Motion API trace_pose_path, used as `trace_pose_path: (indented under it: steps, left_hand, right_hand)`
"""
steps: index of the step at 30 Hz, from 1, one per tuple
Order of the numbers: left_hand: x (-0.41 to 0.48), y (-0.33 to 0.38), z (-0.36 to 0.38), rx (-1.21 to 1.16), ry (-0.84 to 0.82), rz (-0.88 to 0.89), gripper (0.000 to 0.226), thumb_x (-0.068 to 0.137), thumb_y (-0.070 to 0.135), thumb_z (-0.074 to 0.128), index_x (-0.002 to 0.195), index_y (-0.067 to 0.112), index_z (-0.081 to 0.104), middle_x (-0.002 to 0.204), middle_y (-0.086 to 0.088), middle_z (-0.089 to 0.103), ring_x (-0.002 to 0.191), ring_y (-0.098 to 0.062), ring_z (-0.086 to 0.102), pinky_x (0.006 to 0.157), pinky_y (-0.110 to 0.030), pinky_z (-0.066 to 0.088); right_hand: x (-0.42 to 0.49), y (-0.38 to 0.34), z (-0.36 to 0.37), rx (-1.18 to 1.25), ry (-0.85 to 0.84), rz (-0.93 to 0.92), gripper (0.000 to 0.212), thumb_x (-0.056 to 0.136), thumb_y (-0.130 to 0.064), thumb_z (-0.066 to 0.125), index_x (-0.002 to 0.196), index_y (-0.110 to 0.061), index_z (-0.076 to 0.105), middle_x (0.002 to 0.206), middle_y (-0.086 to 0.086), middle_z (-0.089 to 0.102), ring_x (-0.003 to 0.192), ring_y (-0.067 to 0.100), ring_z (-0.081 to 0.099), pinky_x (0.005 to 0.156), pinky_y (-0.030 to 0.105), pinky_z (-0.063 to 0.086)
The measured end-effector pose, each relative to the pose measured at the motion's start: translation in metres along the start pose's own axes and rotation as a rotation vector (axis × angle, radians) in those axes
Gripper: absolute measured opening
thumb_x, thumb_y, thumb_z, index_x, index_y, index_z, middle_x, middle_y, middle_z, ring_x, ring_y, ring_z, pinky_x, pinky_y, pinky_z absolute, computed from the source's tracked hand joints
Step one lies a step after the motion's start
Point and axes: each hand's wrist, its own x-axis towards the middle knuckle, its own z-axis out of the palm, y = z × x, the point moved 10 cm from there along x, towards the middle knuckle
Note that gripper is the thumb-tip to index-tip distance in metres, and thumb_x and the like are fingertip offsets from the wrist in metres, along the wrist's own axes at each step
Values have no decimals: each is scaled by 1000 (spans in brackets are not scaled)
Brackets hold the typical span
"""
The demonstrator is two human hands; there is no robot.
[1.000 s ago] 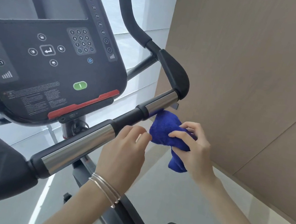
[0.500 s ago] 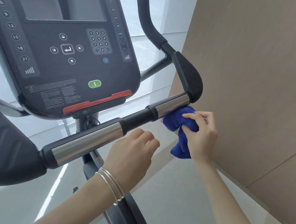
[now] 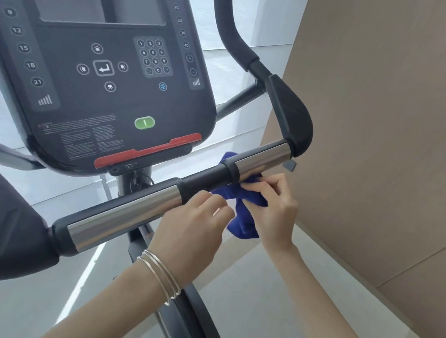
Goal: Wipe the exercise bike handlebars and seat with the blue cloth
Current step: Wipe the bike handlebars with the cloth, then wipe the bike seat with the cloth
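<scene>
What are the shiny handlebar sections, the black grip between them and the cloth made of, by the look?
Shiny sections: likely polished metal; mirror-like highlights.
Black grip: matte, probably rubber or plastic; no glare.
Blue cloth: soft plush fabric, maybe microfibre; fuzzy nap, limp folds.

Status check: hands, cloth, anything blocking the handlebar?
Right hand grips blue cloth, wrapped under handlebar. Left hand close beside cloth, grip unclear. Nothing blocking.
</scene>
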Motion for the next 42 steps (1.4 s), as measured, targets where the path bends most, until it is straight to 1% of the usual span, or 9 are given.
trace_pose_path:
  steps: [5, 9, 14, 20, 25, 28, 32, 36, 42]
  left_hand:
    - [-2, 3, -2, -23, 19, 5, 24, 56, 5, 81, 75, 15, 70, 77, 2, 69, 70, -19, 66, 36, -26, 50]
    - [-2, 9, 0, -50, 29, 31, 26, 54, 5, 81, 74, 15, 70, 77, 2, 70, 69, -18, 67, 37, -24, 49]
    - [-3, 13, 6, -53, 13, 59, 28, 50, 8, 83, 73, 18, 70, 77, 4, 69, 69, -17, 66, 42, -21, 49]
    - [-27, 14, 6, -101, -48, 110, 29, 55, 13, 85, 80, 16, 71, 80, 2, 70, 72, -18, 67, 44, -23, 51]
    - [-60, 4, 5, -186, -135, 137, 37, 89, 29, 57, 125, 20, 52, 126, 2, 55, 116, -20, 50, 78, -32, 49]
    - [-80, 3, 2, -210, -129, 161, 39, 90, 31, 55, 127, 22, 50, 128, 4, 52, 120, -18, 46, 79, -31, 48]
    - [-103, 17, -2, -249, -135, 237, 37, 80, 27, 69, 115, 18, 61, 115, 1, 63, 107, -22, 58, 66, -30, 50]
    - [-121, 44, 12, -304, -152, 333, 38, 87, 34, 57, 122, 21, 54, 124, 3, 57, 114, -21, 51, 81, -33, 48]
    - [-141, 86, 36, -321, -220, 435, 41, 87, 41, 52, 125, 25, 49, 127, 5, 54, 118, -20, 47, 88, -33, 44]
  right_hand:
    - [14, 37, -24, -7, 87, 108, 18, 70, -6, 75, 85, -14, 72, 88, 4, 59, 76, 16, 58, 66, 19, 45]
    - [23, 64, -40, -17, 158, 252, 26, 66, 0, 68, 85, -18, 72, 90, -7, 52, 79, 17, 58, 67, 13, 39]
    - [21, 47, -55, -100, 128, 207, 29, 64, -3, 65, 84, -23, 72, 93, -4, 56, 78, 6, 53, 65, 23, 42]
    - [-20, -6, -73, -133, 51, 161, 35, 64, -1, 73, 86, -28, 69, 97, -18, 49, 82, 2, 54, 66, 26, 46]
    - [-72, -53, -83, -251, -46, 147, 31, 63, -8, 67, 85, -30, 69, 101, -12, 56, 86, 4, 57, 62, 29, 51]
    - [-105, -73, -95, -302, -81, 197, 34, 61, -6, 69, 84, -31, 68, 100, -9, 59, 86, 3, 55, 61, 30, 52]
    - [-139, -94, -120, -402, -118, 292, 35, 63, -6, 71, 88, -31, 68, 102, -10, 60, 82, 4, 56, 62, 32, 52]
    - [-169, -102, -145, -563, -222, 394, 43, 65, -10, 70, 100, -35, 63, 103, -14, 58, 73, 13, 58, 59, 29, 47]
    - [-218, -96, -190, -674, -337, 571, 44, 65, -15, 67, 101, -41, 61, 102, -19, 54, 73, 3, 47, 61, 27, 42]
